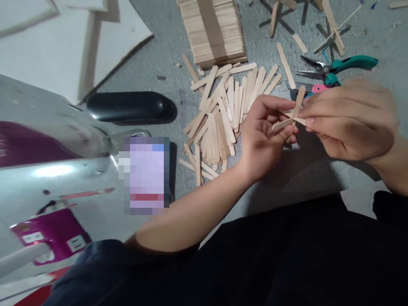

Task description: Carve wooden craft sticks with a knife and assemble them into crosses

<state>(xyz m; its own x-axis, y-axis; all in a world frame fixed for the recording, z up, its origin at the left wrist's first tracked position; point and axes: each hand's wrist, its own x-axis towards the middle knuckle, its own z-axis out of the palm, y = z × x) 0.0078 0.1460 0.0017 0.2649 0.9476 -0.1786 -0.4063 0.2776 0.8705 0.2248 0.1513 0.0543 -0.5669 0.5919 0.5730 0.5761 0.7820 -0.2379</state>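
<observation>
Between my hands is a small propeller-like piece of crossed wooden craft sticks, its blades fanning out from one centre. My left hand holds it near the centre and the lower blade, fingers curled beneath. My right hand, a little smeared by motion, pinches the blade on the right between thumb and forefinger. Just beyond the hands lie pliers with teal handles and a utility knife with a pink part, partly hidden by my right hand. Loose craft sticks spread out left of my left hand.
A banded stack of craft sticks stands at the back. More stick assemblies lie at the far right. On the left are a black oblong case, a phone with a blurred screen, a purple power socket and white boards.
</observation>
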